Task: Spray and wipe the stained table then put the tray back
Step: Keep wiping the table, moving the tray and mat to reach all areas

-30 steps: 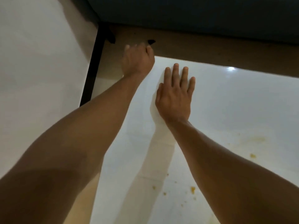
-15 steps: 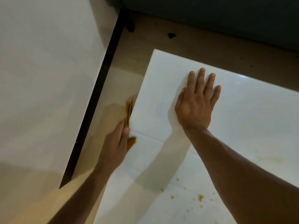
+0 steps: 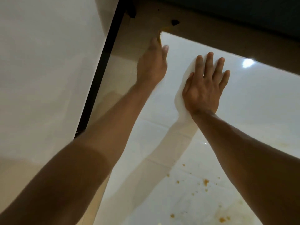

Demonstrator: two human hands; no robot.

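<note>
Stage: wiping under way, by the look of it, far from finished.
Left hand: at the far left corner of the white surface, grip pinching a yellow-brown cloth against the edge.
Right hand: flat on the surface, fingers spread, holding nothing.
Stains: orange-brown crumbs and smears remain on the near part, well apart from the cloth.
Left to do: clear those stains; return the tray, which is out of view, as is any spray bottle.
</note>
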